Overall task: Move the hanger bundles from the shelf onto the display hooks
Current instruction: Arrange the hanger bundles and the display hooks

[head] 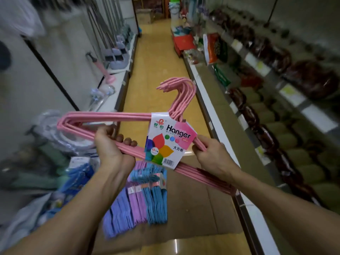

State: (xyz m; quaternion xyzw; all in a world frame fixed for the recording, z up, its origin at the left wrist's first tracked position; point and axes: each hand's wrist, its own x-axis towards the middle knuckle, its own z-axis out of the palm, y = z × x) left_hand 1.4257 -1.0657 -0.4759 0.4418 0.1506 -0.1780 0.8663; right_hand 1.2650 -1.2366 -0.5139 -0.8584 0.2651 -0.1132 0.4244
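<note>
Two hands share the load: your left hand (110, 144) curls round the bottom bars of the pink hanger bundle (114, 118) near its left corner, and your right hand (207, 153) pinches the sloping bars just right of the paper label (169, 140). Holding it at two spread points probably keeps the loose stack of hangers from fanning apart and lets you steer the hooks.

You have the bundle in mid-air at chest height over the aisle floor (156, 61), above a flattened cardboard sheet (198, 208). It is on no display hook yet, and I cannot pick out a free hook in this blurred view.

Its long axis runs from upper left down to lower right, tilted across your body, with the far right corner dipping below your right wrist. The hanger hooks (176, 85) rise from the middle and point up and away from you, their tips curling to the left.

More bundles, blue hangers (156, 199) and purple hangers (119, 218), lie on the cardboard below. Shelves of goods (276, 70) line your right.
</note>
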